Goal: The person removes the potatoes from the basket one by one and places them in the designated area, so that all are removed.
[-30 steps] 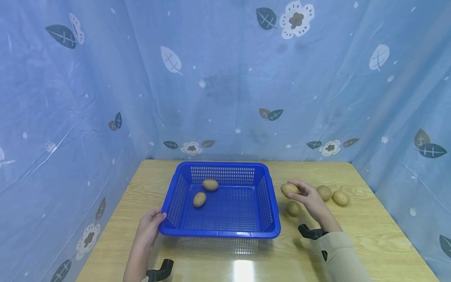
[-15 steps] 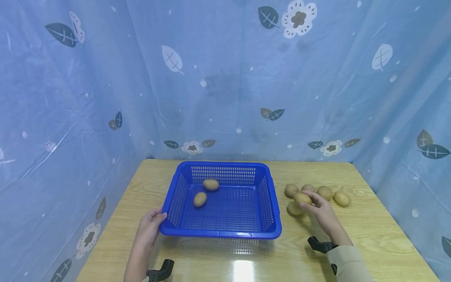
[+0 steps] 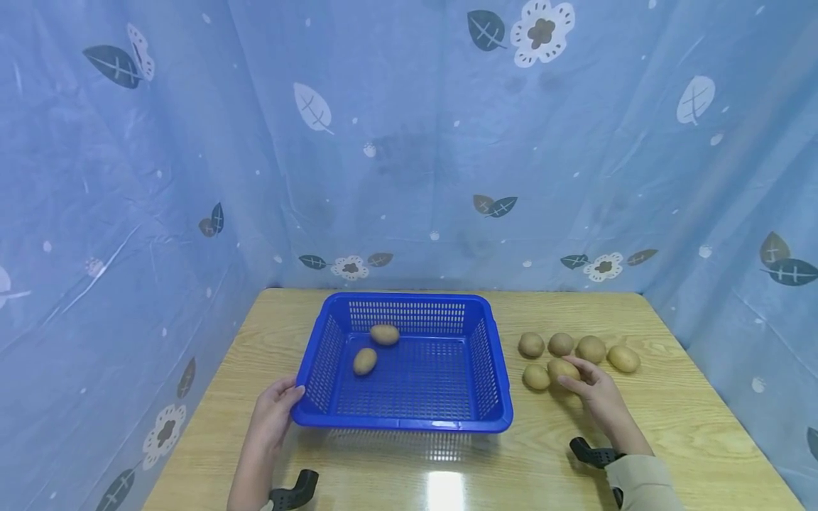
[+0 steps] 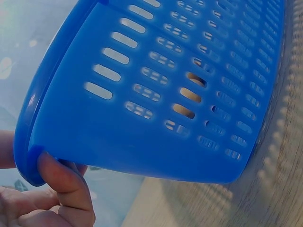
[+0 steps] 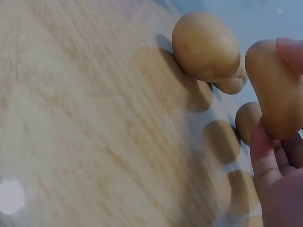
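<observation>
In the head view, my left hand point(image 3: 273, 411) grips the near left corner of a blue plastic basket point(image 3: 402, 424), thumb over the rim. The left wrist view shows that hold on the basket's outer wall point(image 4: 94, 137). Two potatoes lie inside the basket, one oval potato point(image 3: 384, 335) behind another potato point(image 3: 365, 361). To the basket's right, my right hand point(image 3: 601, 399) pinches a potato point(image 3: 562, 371) between thumb and fingers. That held potato sits low beside a table potato point(image 3: 536, 377); whether it touches the tabletop I cannot tell.
Behind the held potato is a row of several potatoes, from a round potato point(image 3: 531, 345) at the left to an oval potato point(image 3: 623, 358) at the right. A blue patterned curtain point(image 3: 409, 177) surrounds the wooden table point(image 3: 690, 433) at the back and sides.
My right hand has carried the potato rightward and nearer to me, from over the back row to beside the front potato. My left hand and the basket stay in place.
</observation>
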The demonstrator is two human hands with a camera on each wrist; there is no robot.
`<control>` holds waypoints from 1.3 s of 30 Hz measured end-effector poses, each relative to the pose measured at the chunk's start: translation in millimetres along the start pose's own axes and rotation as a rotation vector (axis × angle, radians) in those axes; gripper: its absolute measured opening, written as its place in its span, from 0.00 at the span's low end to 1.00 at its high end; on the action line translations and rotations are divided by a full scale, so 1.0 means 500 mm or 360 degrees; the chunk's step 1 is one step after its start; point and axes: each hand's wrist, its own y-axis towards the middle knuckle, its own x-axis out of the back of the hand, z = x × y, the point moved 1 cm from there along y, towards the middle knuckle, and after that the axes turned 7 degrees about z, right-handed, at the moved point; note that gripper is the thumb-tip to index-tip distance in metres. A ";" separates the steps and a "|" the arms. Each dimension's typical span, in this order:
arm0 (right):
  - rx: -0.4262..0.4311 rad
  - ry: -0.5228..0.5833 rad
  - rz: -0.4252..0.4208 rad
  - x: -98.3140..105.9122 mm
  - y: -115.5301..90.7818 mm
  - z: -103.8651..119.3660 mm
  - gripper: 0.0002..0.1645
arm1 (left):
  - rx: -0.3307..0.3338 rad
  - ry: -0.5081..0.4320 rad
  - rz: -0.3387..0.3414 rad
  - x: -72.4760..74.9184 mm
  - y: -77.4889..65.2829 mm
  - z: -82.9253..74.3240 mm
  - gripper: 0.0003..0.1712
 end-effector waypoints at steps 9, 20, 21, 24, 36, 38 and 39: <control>-0.0061 -0.0085 -0.0041 -0.001 0.002 -0.013 0.45 | 0.0012 0.0012 -0.0009 0.000 -0.001 0.004 0.27; -0.0103 -0.0093 -0.0077 -0.006 0.006 -0.027 0.47 | 0.0022 -0.0009 0.0000 -0.001 -0.001 0.007 0.27; -0.0104 -0.0111 -0.0080 -0.007 0.006 -0.029 0.46 | 0.0023 -0.0007 0.0004 -0.001 -0.002 0.007 0.27; -0.0107 -0.0147 -0.0100 -0.008 0.007 -0.033 0.46 | 0.0013 0.0007 0.0015 0.000 -0.002 0.006 0.27; -0.0028 -0.0222 -0.0130 -0.014 0.011 -0.032 0.43 | -0.0015 0.0039 -0.0004 0.002 0.002 0.002 0.27; -0.0004 -0.0250 -0.0137 -0.015 0.011 -0.032 0.42 | -0.0011 0.0040 -0.0005 0.002 0.002 0.002 0.27; 0.0006 -0.0264 -0.0140 -0.016 0.011 -0.032 0.42 | -0.0007 0.0040 -0.0005 0.002 0.002 0.003 0.27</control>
